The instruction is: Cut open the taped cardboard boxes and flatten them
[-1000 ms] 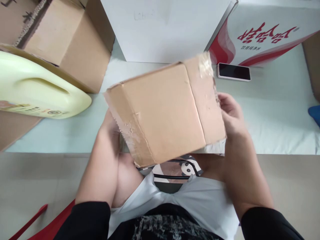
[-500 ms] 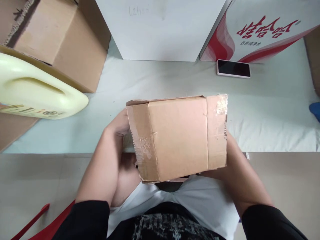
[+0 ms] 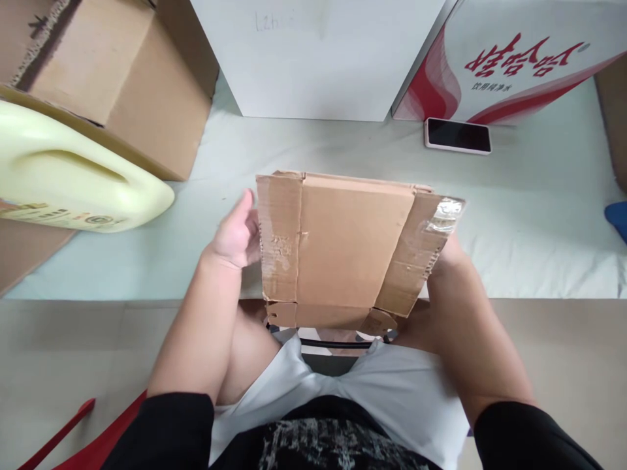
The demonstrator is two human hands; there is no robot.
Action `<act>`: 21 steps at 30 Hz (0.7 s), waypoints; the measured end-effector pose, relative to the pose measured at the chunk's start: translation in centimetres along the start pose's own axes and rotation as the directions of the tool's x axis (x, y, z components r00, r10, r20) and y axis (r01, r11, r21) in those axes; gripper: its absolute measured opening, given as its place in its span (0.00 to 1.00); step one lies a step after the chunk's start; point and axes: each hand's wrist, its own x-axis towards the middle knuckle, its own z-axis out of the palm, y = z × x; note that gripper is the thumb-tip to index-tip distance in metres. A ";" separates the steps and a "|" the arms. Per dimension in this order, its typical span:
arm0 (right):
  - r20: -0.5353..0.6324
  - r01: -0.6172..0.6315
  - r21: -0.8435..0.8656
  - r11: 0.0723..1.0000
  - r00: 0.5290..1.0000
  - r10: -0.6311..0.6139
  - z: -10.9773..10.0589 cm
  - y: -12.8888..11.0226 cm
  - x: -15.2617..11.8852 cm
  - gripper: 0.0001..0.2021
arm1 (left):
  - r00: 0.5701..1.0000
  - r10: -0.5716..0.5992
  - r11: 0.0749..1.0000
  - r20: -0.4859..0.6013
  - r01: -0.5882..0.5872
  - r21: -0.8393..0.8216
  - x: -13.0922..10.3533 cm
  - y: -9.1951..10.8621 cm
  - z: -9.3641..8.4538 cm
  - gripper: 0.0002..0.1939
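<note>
A worn brown cardboard box (image 3: 350, 241) is held up over the table's front edge, its broad face toward me and its side flaps angled outward. Torn tape strips mark both flaps, with a shiny piece at the upper right. My left hand (image 3: 236, 234) is against the box's left edge, thumb raised off the cardboard and fingers partly hidden behind it. At the other side, my right hand (image 3: 447, 253) grips from behind the right flap, which covers most of its fingers. Small folded tabs show along the box's lower edge.
On the pale-green covered table (image 3: 313, 147) stand a white carton (image 3: 318, 65) and a red-and-white carton (image 3: 524, 62), with a phone (image 3: 458, 135) before it. At left are an open brown carton (image 3: 157, 98) and a pale yellow jug (image 3: 83, 173). A blue item (image 3: 617, 215) lies far right.
The box has tilted and its right flap now swings outward. Its lower edge has risen, showing folded tabs. My left hand has shifted up slightly, so its thumb is now visible.
</note>
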 end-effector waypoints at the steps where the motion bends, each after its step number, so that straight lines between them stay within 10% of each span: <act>1: -0.021 -0.037 0.031 0.999 0.999 0.038 0.4 -0.3 -0.2 0.21 | 0.995 -0.083 0.995 0.063 0.086 -0.050 0.0 0.1 0.0 0.42; 7: 0.010 -0.138 0.201 0.970 0.990 0.139 0.0 -0.6 0.1 0.25 | 0.952 -0.291 0.942 0.097 0.303 -0.145 -0.6 0.5 -1.1 0.25; 15: 0.018 -0.093 0.260 0.961 0.996 0.091 -3.1 0.7 1.4 0.27 | 0.921 -0.040 0.903 -0.387 -0.132 -0.409 1.2 0.5 -2.1 0.08; 21: 0.180 -0.106 0.220 0.970 0.981 0.067 0.6 1.3 0.5 0.34 | 0.896 -0.158 0.841 -0.414 -0.097 -0.532 2.2 0.6 -1.1 0.18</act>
